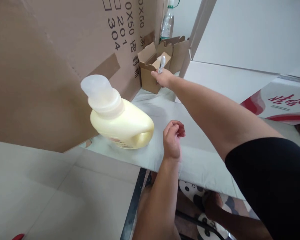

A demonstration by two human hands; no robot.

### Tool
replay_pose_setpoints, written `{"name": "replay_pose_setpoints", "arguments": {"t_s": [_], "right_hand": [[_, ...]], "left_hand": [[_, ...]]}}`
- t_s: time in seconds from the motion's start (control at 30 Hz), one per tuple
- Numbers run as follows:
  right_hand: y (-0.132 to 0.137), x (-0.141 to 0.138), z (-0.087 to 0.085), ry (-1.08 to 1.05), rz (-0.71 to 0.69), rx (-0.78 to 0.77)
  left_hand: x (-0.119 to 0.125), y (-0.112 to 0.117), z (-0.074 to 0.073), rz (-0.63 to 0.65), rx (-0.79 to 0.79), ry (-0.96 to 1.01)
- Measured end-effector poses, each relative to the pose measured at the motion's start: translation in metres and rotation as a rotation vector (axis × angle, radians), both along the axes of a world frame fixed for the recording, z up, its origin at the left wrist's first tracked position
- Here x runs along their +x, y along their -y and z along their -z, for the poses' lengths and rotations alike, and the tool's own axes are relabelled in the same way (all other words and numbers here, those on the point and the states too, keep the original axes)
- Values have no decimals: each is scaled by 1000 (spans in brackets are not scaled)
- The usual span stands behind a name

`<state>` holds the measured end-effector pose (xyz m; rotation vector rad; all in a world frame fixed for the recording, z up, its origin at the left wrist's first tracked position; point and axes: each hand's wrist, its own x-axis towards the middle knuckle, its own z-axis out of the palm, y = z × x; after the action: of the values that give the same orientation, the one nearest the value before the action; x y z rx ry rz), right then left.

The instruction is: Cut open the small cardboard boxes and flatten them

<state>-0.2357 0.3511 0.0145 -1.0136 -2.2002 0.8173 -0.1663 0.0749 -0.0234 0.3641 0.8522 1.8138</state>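
Observation:
A pale yellow detergent jug (122, 121) with a translucent white cap stands on the light tabletop (202, 163). My left hand (173, 139) rests just right of its handle, fingers curled shut with nothing visible in them. My right hand (163, 77) is stretched out to the far end of the table. It grips a small white object (161, 64) at the rim of a small open cardboard box (150, 71).
A large cardboard sheet (40, 66) with printed characters leans at the left. A second open box (176, 50) and a plastic bottle (168, 23) stand at the back. White board panels lie to the right, with a red-and-white printed carton (285, 103).

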Motion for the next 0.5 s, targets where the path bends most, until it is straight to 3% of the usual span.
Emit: {"name": "replay_pose_setpoints", "arguments": {"t_s": [0.1, 0.2, 0.4, 0.5], "right_hand": [[20, 19, -2, 16, 62, -87], [54, 63, -5, -33, 49, -132], [147, 206, -9, -322, 40, -296], [196, 282, -7, -475, 100, -276]], "left_hand": [[2, -1, 1, -42, 14, -86], [4, 3, -2, -147, 49, -187], [15, 22, -16, -518, 369, -790], [23, 22, -23, -673, 512, -922]]}}
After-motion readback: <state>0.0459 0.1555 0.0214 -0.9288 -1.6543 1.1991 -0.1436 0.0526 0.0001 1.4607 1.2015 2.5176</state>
